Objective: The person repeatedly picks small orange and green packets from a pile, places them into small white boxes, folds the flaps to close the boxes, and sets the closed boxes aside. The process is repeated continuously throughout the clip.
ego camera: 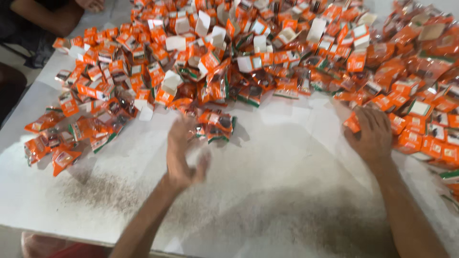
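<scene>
We see a co-worker's forearm (40, 16) past the white table's (287, 143) far left corner, dark specks (103, 191) near its front edge, and something reddish (52, 246) below.

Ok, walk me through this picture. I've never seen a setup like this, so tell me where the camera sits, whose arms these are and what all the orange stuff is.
There is no machine here. The one picture comes from a camera worn on a person's head, looking down, so the two bare arms coming up from the bottom edge are that person's own.

The surface is a white table with dark smudges. Heaped across its far side is a large pile of small orange cardboard boxes, many with white flaps open, mixed with shiny orange plastic sachets.

The left hand is blurred with fingers spread, right beside an orange sachet; whether it grips it cannot be told. The right hand rests on the pile's edge, fingers curled around a small orange box.

At the top left, another person's arm shows.
</scene>
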